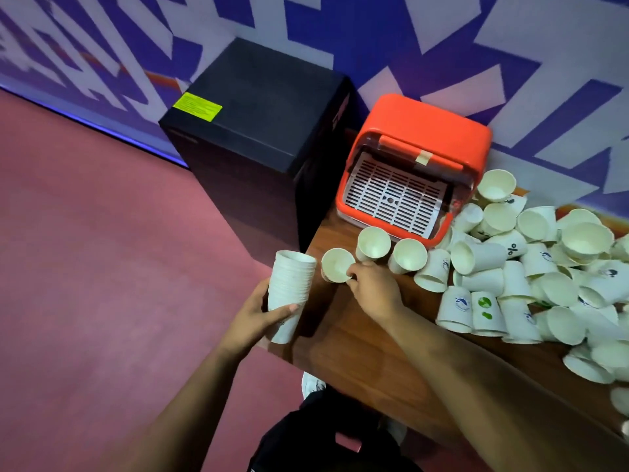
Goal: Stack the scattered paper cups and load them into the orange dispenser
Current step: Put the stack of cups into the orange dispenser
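My left hand (260,313) grips a tall stack of nested white paper cups (289,294), held just off the table's left edge. My right hand (372,287) pinches the rim of a single cup (335,265) lying on its side on the wooden table (357,342). Two more cups (372,243) (408,255) lie right behind that hand. The orange dispenser (418,131) stands at the table's far end against the wall, its white slotted grille (394,195) facing me. A big heap of loose cups (531,267) covers the table to the right.
A tall black box (258,114) with a yellow-green label stands on the floor left of the dispenser. Red carpet (102,267) lies to the left. A blue and white patterned wall runs behind. My dark trousers and a shoe show below the table edge.
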`<state>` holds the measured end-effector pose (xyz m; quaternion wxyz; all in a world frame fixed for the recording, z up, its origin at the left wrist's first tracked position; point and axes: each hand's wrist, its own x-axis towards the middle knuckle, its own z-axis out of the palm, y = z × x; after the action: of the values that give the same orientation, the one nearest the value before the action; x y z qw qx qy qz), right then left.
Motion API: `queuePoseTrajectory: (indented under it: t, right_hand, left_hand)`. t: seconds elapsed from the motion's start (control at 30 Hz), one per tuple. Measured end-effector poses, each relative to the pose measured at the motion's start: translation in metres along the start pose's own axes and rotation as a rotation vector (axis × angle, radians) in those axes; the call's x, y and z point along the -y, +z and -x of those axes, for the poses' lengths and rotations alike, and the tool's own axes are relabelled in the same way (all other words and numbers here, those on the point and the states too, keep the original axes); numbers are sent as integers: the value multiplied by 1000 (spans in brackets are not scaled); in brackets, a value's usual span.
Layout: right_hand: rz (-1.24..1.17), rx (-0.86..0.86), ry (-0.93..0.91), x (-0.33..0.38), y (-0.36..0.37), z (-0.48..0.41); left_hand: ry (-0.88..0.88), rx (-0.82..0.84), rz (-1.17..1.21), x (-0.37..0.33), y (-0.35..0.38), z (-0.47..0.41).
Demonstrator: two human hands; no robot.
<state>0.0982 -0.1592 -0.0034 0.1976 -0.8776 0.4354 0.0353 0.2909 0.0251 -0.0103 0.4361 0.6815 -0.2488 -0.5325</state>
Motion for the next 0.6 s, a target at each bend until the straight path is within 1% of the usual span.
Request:
queuePoseTrajectory:
  t: [0.1, 0.17, 0.2, 0.27, 0.33, 0.4, 0.47, 0.53, 0.6]
  right_hand:
    - [31, -23, -12, -7, 3, -3]
    - [-15, -37, 4, -8, -1, -3]
    - [-73, -48, 11, -7, -4, -3]
    - [-262, -109, 22, -5, -17, 0]
    - [-450, -232, 43, -3, -38, 5]
    - [-542, -332, 86, 0, -65, 10]
    - [-563, -399, 108, 0, -89, 8]
    - [-629, -398, 94, -1, -103, -1]
    - [-730, -331, 80, -2, -111, -10]
  left_hand:
    - [-5, 5, 5, 3, -1, -8]
    - [-3, 9, 10, 2, 0, -16]
    - [-2, 10, 2, 0, -1, -19]
    - [5, 24, -18, -3, -1, -29]
    - [21, 33, -36, -10, -2, -38]
    - [42, 26, -45, -17, -2, -47]
    - [77, 29, -59, -25, -2, -57]
    - [115, 68, -106, -35, -1, -67]
    - [150, 127, -149, -47, 5, -78]
